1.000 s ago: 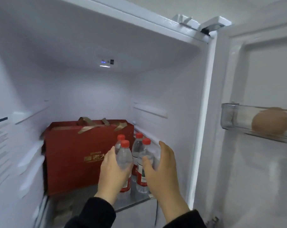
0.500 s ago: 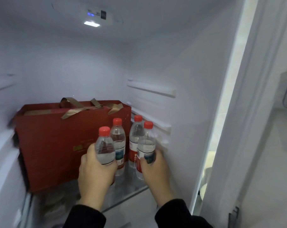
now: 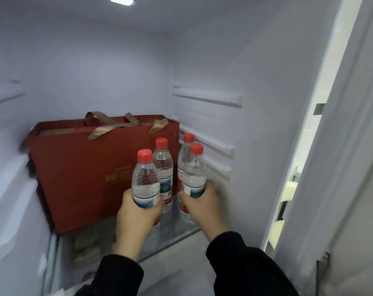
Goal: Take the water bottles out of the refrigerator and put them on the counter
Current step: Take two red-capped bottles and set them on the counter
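Observation:
Several clear water bottles with red caps stand at the right of the refrigerator's glass shelf (image 3: 181, 233). My left hand (image 3: 136, 218) is wrapped around the lower half of the front left bottle (image 3: 145, 178), which is raised a little above the shelf. My right hand (image 3: 202, 204) grips the front right bottle (image 3: 193, 174) around its label. Behind them stand two more bottles, one at the back left (image 3: 163, 165) and one at the back right (image 3: 186, 146), partly hidden by the held ones.
A large red gift box (image 3: 85, 174) with gold ribbon handles fills the left of the shelf, close beside the bottles. The fridge's right wall (image 3: 256, 124) with its rail ledges is just right of my right hand. The open door (image 3: 352, 167) stands at far right.
Both hands went from reaching toward the bottles to closing around the two front ones. The left bottle has come up slightly. The view has moved closer into the fridge.

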{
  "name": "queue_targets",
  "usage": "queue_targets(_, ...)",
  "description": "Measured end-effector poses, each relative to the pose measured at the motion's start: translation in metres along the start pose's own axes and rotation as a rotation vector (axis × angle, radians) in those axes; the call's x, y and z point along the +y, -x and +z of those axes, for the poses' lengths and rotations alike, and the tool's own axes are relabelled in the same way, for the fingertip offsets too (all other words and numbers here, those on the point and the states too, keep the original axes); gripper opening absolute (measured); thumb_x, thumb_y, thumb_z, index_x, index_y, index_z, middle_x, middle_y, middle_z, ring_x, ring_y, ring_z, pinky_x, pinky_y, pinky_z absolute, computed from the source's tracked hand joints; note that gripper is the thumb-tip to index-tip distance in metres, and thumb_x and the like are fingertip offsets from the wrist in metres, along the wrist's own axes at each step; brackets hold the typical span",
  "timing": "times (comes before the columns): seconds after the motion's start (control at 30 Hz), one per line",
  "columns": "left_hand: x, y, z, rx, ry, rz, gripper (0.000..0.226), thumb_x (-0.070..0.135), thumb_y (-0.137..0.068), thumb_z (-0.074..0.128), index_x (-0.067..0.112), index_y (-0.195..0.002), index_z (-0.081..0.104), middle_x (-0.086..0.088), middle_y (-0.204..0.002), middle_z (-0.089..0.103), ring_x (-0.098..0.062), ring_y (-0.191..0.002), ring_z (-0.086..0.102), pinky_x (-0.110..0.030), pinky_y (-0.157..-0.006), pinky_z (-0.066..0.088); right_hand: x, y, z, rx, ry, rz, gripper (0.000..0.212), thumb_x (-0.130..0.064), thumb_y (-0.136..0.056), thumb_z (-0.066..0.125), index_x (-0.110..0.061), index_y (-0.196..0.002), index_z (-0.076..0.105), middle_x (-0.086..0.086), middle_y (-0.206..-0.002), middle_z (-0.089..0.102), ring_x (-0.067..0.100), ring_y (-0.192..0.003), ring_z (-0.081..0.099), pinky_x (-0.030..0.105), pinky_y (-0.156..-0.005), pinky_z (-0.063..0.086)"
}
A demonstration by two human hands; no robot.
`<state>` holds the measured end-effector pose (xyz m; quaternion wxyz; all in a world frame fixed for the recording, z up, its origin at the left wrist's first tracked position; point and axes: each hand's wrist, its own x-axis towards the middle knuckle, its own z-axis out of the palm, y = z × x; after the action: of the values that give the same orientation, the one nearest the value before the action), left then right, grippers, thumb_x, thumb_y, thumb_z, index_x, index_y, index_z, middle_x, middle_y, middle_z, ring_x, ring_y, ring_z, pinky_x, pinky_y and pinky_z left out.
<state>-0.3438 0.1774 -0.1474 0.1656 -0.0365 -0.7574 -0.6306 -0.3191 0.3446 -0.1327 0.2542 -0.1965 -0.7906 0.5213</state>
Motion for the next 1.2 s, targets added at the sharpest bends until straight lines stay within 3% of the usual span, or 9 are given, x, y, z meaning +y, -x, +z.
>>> queue_targets(0.2,0.007,-0.002,-0.008,0.068,0.055,0.073,0.054,0.061,-0.045,0.079,0.06,-0.092,0.054,0.027,-0.087,0.065,0.008,-0.08,0.064,-0.02,-0.06,0.047,-0.019,0.027,-0.021,0.039,0.054,-0.142,0.054,-0.062,-0.06,0.073,-0.045,-0.104,0.047,-0.017,-0.098,0.067,0.008,-0.091,0.068,0.039,-0.08,0.061)
queue_targets(0.3,0.033,-0.002,-0.017,0.114,0.123,0.189,0.049,0.057,-0.047,0.08,0.06,-0.09,0.057,0.036,-0.083,0.064,0.021,-0.078,0.061,-0.015,-0.06,0.044,-0.047,0.042,-0.048,0.102,0.089,-0.284,0.053,-0.07,-0.062,0.066,-0.049,-0.106,0.043,-0.02,-0.1,0.066,0.007,-0.093,0.068,0.038,-0.082,0.06)
queue_targets(0.5,0.109,0.011,-0.028,0.023,0.214,0.464,0.047,0.023,-0.067,0.089,0.029,-0.105,0.062,0.027,-0.09,0.061,0.023,-0.079,0.06,-0.004,-0.061,0.044,-0.11,0.081,-0.112,0.167,0.107,-0.457,0.046,-0.068,-0.065,0.068,-0.048,-0.101,0.047,-0.029,-0.095,0.065,-0.006,-0.081,0.066,0.027,-0.067,0.061)
queue_targets(0.57,0.144,0.025,-0.031,-0.053,0.238,0.509,0.047,0.031,-0.065,0.09,0.026,-0.103,0.063,0.024,-0.09,0.062,0.022,-0.076,0.061,-0.005,-0.06,0.045,-0.126,0.097,-0.134,0.19,0.129,-0.479,0.046,-0.07,-0.062,0.066,-0.047,-0.097,0.046,-0.036,-0.096,0.061,-0.008,-0.077,0.064,0.025,-0.062,0.059)
queue_targets(0.67,0.189,0.059,-0.032,-0.205,0.288,0.529,0.044,0.045,-0.059,0.085,0.034,-0.096,0.064,0.023,-0.083,0.069,0.016,-0.077,0.065,-0.021,-0.064,0.048,-0.142,0.124,-0.172,0.202,0.074,-0.47,0.046,-0.068,-0.06,0.067,-0.044,-0.096,0.051,-0.032,-0.091,0.065,-0.006,-0.074,0.066,0.029,-0.063,0.06)
queue_targets(0.77,0.221,0.101,-0.03,-0.304,0.336,0.541,0.042,0.036,-0.054,0.095,0.048,-0.084,0.068,0.027,-0.08,0.073,0.008,-0.074,0.069,-0.027,-0.061,0.049,-0.148,0.157,-0.212,0.183,0.014,-0.465,0.048,-0.067,-0.059,0.072,-0.042,-0.097,0.057,-0.027,-0.089,0.07,-0.005,-0.076,0.068,0.027,-0.065,0.06)
queue_targets(0.97,0.275,0.197,-0.011,-0.488,0.479,0.472,0.053,0.055,-0.036,0.077,0.046,-0.088,0.072,-0.001,-0.081,0.078,-0.034,-0.076,0.074,-0.06,-0.075,0.056,-0.153,0.245,-0.328,0.237,0.036,-0.495,0.042,-0.054,-0.06,0.073,-0.039,-0.098,0.064,-0.018,-0.088,0.074,0.002,-0.077,0.071,0.024,-0.065,0.058)
queue_targets(1.1,0.311,0.268,0.007,-0.616,0.522,0.521,0.05,0.057,-0.032,0.071,0.059,-0.082,0.069,0.017,-0.076,0.076,-0.016,-0.065,0.074,-0.045,-0.065,0.057,-0.148,0.312,-0.412,0.4,0.131,-0.494,0.046,-0.054,-0.059,0.069,-0.041,-0.103,0.065,-0.014,-0.09,0.075,0.006,-0.082,0.072,0.028,-0.069,0.059)
queue_targets(1.2,0.336,0.319,0.025,-0.767,0.594,0.491,0.051,0.058,-0.03,0.071,0.062,-0.08,0.068,0.019,-0.073,0.075,-0.001,-0.065,0.072,-0.032,-0.058,0.052,-0.143,0.352,-0.465,0.535,0.198,-0.47,0.047,-0.061,-0.056,0.069,-0.046,-0.099,0.064,-0.012,-0.089,0.076,0.008,-0.081,0.072,0.027,-0.067,0.058)
